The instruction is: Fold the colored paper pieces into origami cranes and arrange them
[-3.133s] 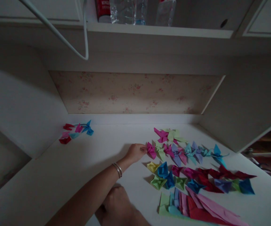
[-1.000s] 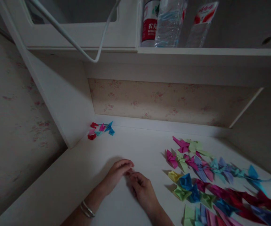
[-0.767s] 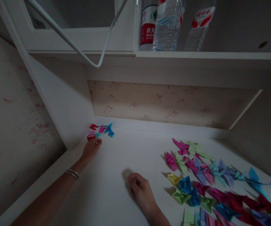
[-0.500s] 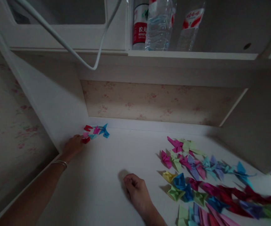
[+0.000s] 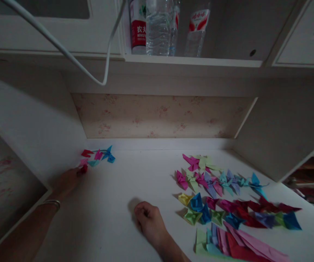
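On the far left of the white desk [image 5: 118,182], my left hand [image 5: 66,181] reaches out with a bracelet on the wrist. Its fingertips are closed on a small red folded paper piece [image 5: 83,170], partly covered by the fingers. Just beyond lie a pink paper piece [image 5: 84,162], a teal one [image 5: 93,163], another red one [image 5: 87,153], a magenta one [image 5: 98,154] and a blue paper crane [image 5: 109,154]. My right hand [image 5: 150,221] rests on the desk in a loose fist, apart from any paper; whether something small is inside is hidden.
Rows of colourful folded paper cranes [image 5: 207,182] and other folded pieces [image 5: 244,214] cover the right side. Folded strips [image 5: 227,243] lie at the front right. Plastic bottles [image 5: 159,31] stand on the shelf above, and a white cable [image 5: 72,60] hangs down.
The view has turned to the right. My left fingers have closed over the red paper piece, which sits slightly farther from the pink one. My right hand stays in its fist.
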